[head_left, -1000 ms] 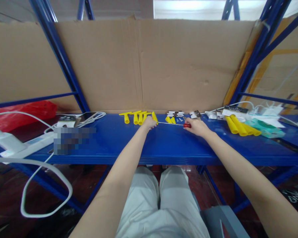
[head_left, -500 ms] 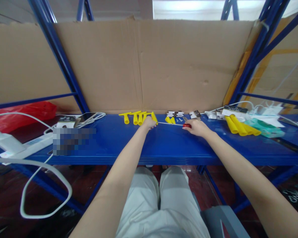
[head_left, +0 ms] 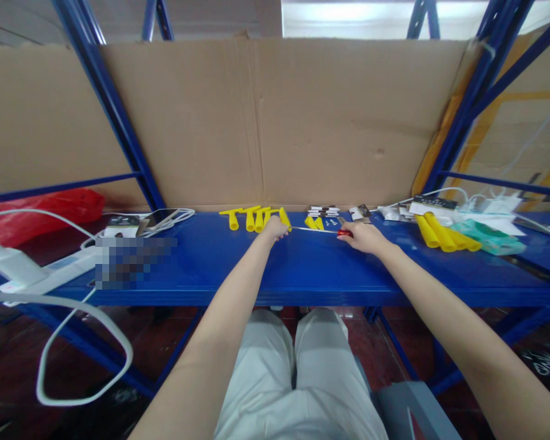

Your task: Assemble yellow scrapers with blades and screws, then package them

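My left hand (head_left: 276, 230) is closed around a yellow T-shaped plastic piece (head_left: 284, 216) on the blue table; the fingers hide part of it. My right hand (head_left: 367, 236) grips a screwdriver (head_left: 345, 233) by its red handle. Its thin metal shaft points left and reaches the yellow piece; the contact at the tip is too small to make out. More yellow T-shaped pieces (head_left: 233, 221) stand in a row just left of my left hand. Between my hands, behind the shaft, lie small yellow wedge-shaped pieces (head_left: 314, 222).
Black-and-white packs (head_left: 323, 211) are stacked at the back of the blue table (head_left: 201, 263). Yellow tubes (head_left: 442, 235) and a green plastic bag (head_left: 497, 237) lie at right. A power strip (head_left: 66, 269), cables and a red bag (head_left: 50, 208) occupy the left. Cardboard (head_left: 302, 122) closes off the back.
Almost nothing differs. Both hands stay in place on the yellow piece and the screwdriver, and the shaft shows a slight shift.
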Action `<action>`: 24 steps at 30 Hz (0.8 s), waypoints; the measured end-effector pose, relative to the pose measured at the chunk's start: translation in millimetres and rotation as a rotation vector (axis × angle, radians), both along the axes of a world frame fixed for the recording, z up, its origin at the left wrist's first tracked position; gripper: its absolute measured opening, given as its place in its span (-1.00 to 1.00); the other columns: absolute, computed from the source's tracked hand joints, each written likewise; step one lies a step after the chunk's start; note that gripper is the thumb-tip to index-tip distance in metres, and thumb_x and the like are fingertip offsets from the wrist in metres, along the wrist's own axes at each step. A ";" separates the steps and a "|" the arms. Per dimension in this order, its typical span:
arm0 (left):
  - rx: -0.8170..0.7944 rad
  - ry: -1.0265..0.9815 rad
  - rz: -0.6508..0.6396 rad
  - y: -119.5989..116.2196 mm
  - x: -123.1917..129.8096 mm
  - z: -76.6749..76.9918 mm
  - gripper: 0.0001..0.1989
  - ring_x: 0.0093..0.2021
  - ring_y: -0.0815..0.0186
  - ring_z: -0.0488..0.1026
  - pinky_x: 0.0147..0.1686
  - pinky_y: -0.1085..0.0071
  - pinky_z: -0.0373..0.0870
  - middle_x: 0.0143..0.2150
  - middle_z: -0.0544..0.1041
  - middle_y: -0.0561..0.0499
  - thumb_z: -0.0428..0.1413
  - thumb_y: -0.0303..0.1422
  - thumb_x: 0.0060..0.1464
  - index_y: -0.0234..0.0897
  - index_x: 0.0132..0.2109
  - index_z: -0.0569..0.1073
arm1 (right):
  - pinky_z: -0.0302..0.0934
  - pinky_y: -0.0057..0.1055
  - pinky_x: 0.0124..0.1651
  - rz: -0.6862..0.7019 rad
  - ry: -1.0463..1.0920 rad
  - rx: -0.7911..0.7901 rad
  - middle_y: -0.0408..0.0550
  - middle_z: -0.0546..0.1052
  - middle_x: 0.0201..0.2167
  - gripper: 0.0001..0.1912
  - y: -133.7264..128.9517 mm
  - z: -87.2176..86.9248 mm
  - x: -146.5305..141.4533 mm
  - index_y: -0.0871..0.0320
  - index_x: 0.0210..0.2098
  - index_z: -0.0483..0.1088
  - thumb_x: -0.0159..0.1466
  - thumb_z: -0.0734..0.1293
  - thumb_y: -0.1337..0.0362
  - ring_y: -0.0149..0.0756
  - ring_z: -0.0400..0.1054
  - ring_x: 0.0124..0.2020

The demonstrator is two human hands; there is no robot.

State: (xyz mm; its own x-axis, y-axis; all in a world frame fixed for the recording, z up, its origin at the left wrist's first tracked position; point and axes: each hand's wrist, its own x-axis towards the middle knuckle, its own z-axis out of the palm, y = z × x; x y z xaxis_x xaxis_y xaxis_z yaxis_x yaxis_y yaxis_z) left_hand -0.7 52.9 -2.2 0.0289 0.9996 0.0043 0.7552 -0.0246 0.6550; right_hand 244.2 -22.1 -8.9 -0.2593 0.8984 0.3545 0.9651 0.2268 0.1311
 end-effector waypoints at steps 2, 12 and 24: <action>0.001 -0.010 0.000 -0.2 -0.1 0.1 -0.87 -0.67 0.49 0.27 -0.62 0.55 0.18 -0.58 0.46 0.01 0.06 -0.53 0.02 -0.46 -0.31 0.51 | 0.13 -0.41 -0.34 0.016 0.015 -0.001 0.01 0.55 -0.30 -0.76 0.9 -0.6 0.9 0.12 -0.22 0.38 0.25 0.19 0.14 -0.20 0.42 -0.28; 0.001 -0.026 0.006 -3.9 -0.7 2.4 -0.89 -0.65 0.47 0.28 -0.61 0.54 0.18 -0.60 0.45 0.02 0.06 -0.53 0.02 -0.44 -0.38 0.50 | 0.08 -0.43 -0.41 0.038 0.042 0.021 -0.04 0.54 -0.35 -0.83 4.8 -3.9 2.5 0.10 -0.24 0.30 0.21 0.24 0.18 -0.25 0.41 -0.37; -0.009 -0.058 -0.014 -21.6 2.1 10.5 -0.85 -0.70 0.54 0.18 -0.63 0.54 0.12 -0.56 0.46 0.01 0.01 -0.58 0.03 -0.47 -0.37 0.48 | 0.09 -0.41 -0.40 -0.005 -0.033 0.018 -0.02 0.55 -0.33 -0.77 0.5 -1.2 0.0 0.10 -0.22 0.36 0.24 0.20 0.13 -0.21 0.42 -0.33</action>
State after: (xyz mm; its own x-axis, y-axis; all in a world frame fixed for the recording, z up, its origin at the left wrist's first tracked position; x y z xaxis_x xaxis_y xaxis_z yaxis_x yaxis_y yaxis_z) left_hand 1.4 31.3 8.4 0.0424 0.9991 -0.0027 0.7156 -0.0285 0.6979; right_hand 244.2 -21.6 -10.1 -0.2669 0.8933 0.3617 0.9612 0.2196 0.1669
